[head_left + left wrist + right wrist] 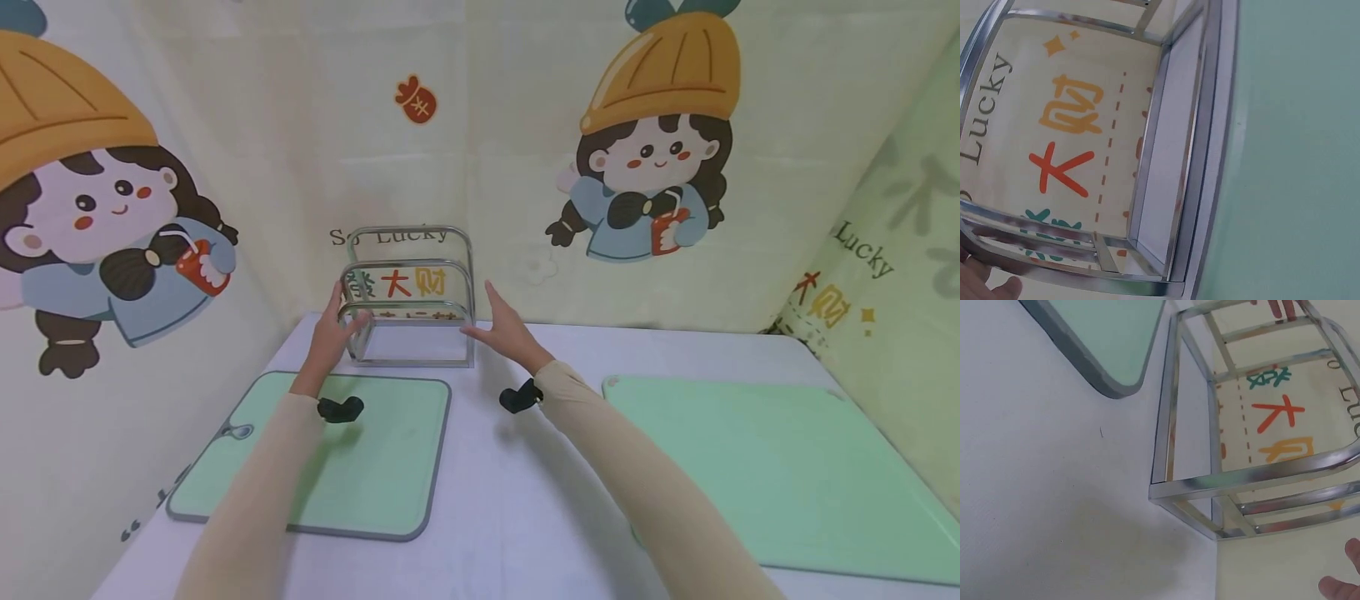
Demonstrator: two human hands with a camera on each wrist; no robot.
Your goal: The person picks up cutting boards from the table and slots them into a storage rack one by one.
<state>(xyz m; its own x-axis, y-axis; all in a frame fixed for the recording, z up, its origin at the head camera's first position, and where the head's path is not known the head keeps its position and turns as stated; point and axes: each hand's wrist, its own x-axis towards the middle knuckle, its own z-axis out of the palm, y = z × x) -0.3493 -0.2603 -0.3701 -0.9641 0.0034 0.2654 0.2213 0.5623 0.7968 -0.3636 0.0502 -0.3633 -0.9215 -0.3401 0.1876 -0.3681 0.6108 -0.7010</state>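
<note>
A shiny metal rack [408, 363] with several rounded upright frames stands at the back of the table against the patterned backdrop. My left hand [324, 342] is at its left side, the fingers reaching up along the frame and the thumb overlapping the front bar. In the left wrist view the left fingers [979, 284] appear right beside the rack's side bars. My right hand [510, 333] is held at the rack's right side, fingers spread and thumb pointing toward the frame. The right fingertips [1335, 587] show a gap from the metal in the right wrist view.
A green cutting board [375, 458] with a grey rim lies in front of the rack, under the left forearm. Another, larger green board [787, 475] lies at the right. White cloth covers the table [517, 517]. A printed curtain [510, 108] hangs close behind the rack.
</note>
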